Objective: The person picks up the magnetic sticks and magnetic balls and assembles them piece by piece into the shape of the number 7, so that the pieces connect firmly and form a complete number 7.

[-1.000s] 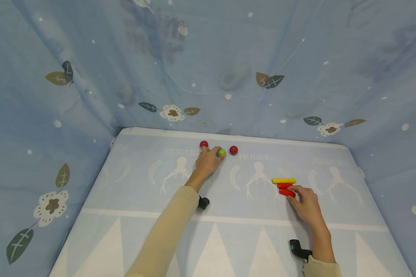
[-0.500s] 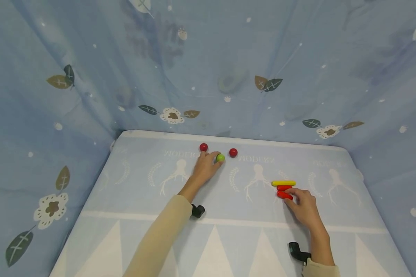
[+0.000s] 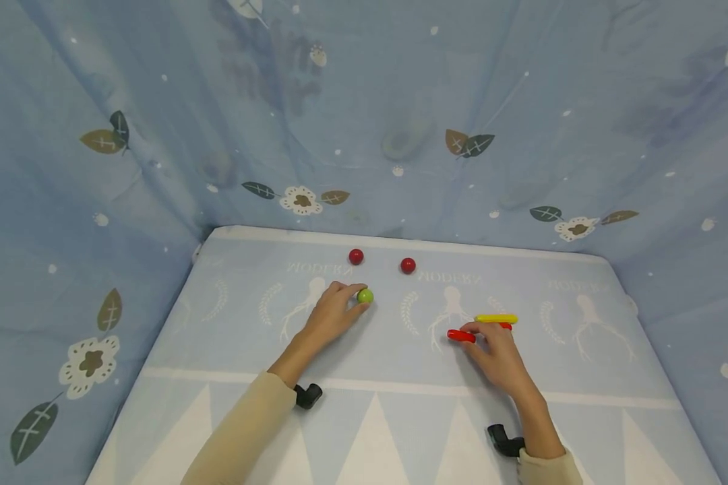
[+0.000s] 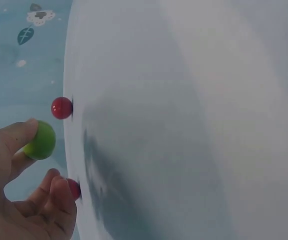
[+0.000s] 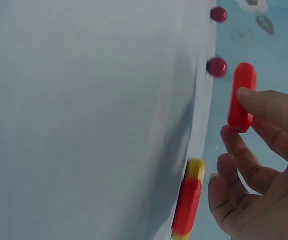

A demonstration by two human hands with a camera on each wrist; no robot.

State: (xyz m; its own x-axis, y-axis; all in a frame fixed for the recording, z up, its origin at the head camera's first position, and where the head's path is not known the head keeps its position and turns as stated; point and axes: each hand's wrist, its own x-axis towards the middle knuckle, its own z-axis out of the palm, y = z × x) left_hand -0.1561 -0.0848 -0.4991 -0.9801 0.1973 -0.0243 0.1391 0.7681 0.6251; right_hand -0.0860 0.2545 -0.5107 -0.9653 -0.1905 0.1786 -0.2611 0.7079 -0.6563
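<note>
My left hand [image 3: 330,313] pinches a small green ball [image 3: 365,296] between thumb and finger; the left wrist view shows the green ball [image 4: 40,141] held above the cloth. Two red balls lie farther back: one red ball [image 3: 356,256] just beyond the left hand, the other red ball [image 3: 408,265] to its right. With thumb and finger, my right hand [image 3: 499,353] grips a short red stick [image 3: 461,335], seen raised in the right wrist view. Behind that hand, a yellow stick [image 3: 496,318] lies against a second red stick [image 5: 187,206], which the hand partly hides in the head view.
A pale patterned cloth covers the table [image 3: 218,256]. Blue printed curtains [image 3: 364,121] close off the back and both sides. Black wrist-worn devices, one on the left [image 3: 309,396] and one on the right [image 3: 505,441], hang beside the wrists.
The left hand has carried the green ball leftward and nearer, away from the two red balls. The right hand has lifted one red stick from beside the others and moved it left.
</note>
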